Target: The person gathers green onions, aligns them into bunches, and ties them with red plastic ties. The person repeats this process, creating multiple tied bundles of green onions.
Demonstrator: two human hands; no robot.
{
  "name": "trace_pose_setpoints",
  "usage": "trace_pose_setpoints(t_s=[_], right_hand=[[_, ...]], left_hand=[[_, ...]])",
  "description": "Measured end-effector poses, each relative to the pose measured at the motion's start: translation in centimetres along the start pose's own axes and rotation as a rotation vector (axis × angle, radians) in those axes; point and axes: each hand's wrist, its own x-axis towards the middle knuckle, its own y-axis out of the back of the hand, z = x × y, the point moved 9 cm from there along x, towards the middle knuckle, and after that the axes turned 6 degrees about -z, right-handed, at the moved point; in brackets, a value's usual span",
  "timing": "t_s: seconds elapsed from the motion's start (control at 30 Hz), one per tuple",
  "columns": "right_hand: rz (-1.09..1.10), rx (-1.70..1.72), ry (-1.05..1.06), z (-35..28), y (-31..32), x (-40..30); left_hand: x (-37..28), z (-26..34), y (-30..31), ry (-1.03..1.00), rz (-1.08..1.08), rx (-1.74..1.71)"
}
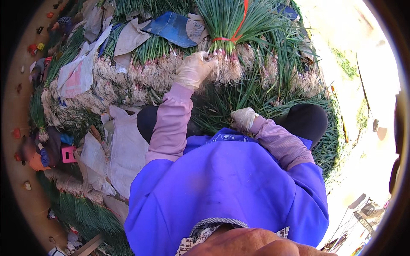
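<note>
In front of me is a bundle of green scallions [229, 52] with reddish-white bulbs and long pale roots. An orange-red tie [233, 39] circles its stems, and a loose end runs up over the leaves. My left hand [193, 68], in a pale thin glove, grips the bundle's left side at the bulbs; some fingertips are hidden. Close to my lap is my right hand [243, 118], also gloved, with its fingers curled against loose green leaves [217, 112]. Whether it holds any of them is hidden.
More rooted scallions [153, 68] lie in rows, partly covered by sacking [131, 40] and a blue sheet [171, 28]. Sacks [126, 147] lie at my left. Beyond are a person [40, 156] and a pink stool [68, 154]. Bright ground [362, 128] borders the right side.
</note>
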Motion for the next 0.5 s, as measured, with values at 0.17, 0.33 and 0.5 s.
trace_pose_setpoints(t_s=[0.17, 0.33, 0.5], right_hand=[[0.418, 0.118, -0.033, 0.3, 5.6, -1.7], [0.129, 0.084, -0.166, 2.8, 2.6, -0.6], [0.074, 0.038, -0.163, 3.2, 2.9, -1.7]], left_hand=[[11.1, 0.3, -4.5, 0.390, 0.039, 0.218], [15.2, -0.8, -8.1, 0.549, 0.020, 0.162], [16.6, -2.9, -9.2, 0.155, -0.104, -0.497]])
